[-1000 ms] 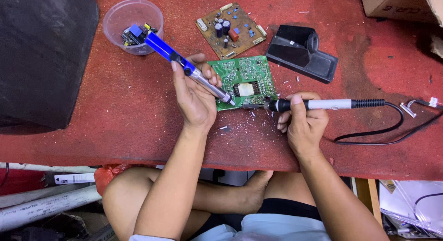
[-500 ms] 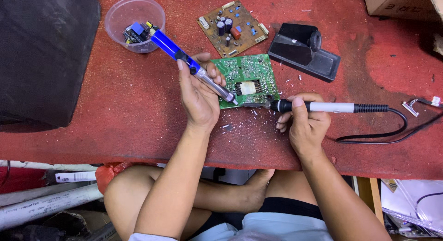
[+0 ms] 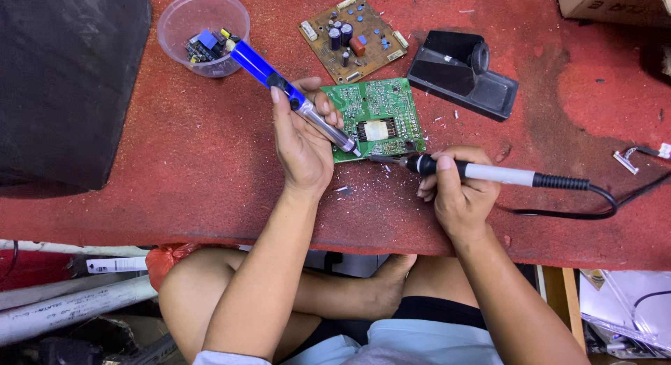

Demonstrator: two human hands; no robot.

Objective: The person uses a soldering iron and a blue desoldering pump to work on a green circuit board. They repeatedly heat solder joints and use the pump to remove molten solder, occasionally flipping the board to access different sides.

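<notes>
A green circuit board (image 3: 381,110) lies flat on the red table (image 3: 175,169). My left hand (image 3: 302,141) grips a blue and silver desoldering pump (image 3: 290,96), its tip resting on the board's near edge. My right hand (image 3: 458,190) holds a soldering iron (image 3: 482,173) with a white and black handle; its metal tip points left and touches the board's near edge beside the pump tip. A black cord runs right from the iron.
A brown circuit board (image 3: 353,38) and a black soldering iron stand (image 3: 461,75) lie beyond the green board. A clear plastic bowl (image 3: 203,31) holds small parts at far left. A large black object (image 3: 63,78) fills the left side. A cardboard box (image 3: 615,5) sits far right.
Both hands and tools have stayed on the green board's near edge; only slight shifts of the pump and iron tip show. The view has drifted a little.
</notes>
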